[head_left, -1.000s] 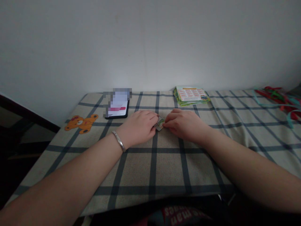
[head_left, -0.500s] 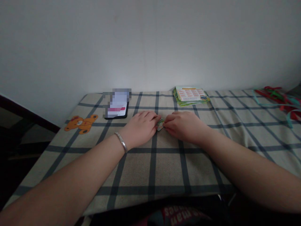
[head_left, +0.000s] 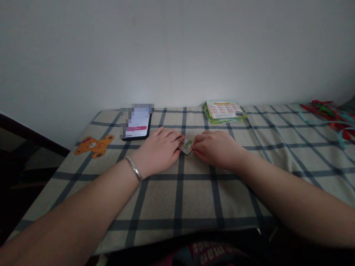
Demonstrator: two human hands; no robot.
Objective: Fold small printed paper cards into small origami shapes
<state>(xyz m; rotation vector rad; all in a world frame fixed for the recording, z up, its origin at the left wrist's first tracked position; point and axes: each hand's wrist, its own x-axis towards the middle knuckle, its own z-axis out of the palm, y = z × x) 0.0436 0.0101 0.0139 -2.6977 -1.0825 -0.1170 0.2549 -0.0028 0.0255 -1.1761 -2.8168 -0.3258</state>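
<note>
A small folded piece of printed paper (head_left: 186, 145), green and white, lies on the checked tablecloth (head_left: 194, 192) between my two hands. My left hand (head_left: 158, 151), with a silver bangle at the wrist, rests knuckles up and presses its fingertips on the paper's left edge. My right hand (head_left: 217, 148) pinches the paper's right edge with curled fingers. Most of the paper is hidden under the fingertips.
A phone (head_left: 137, 125) with a lit screen lies at the back left. A stack of printed leaflets (head_left: 223, 111) sits by the wall. Red and green ribbons (head_left: 330, 115) lie at the far right. An orange bear print (head_left: 94, 145) marks the cloth's left side.
My left hand has slid slightly left, so a bit more of the folded paper shows. The right hand has barely moved.
</note>
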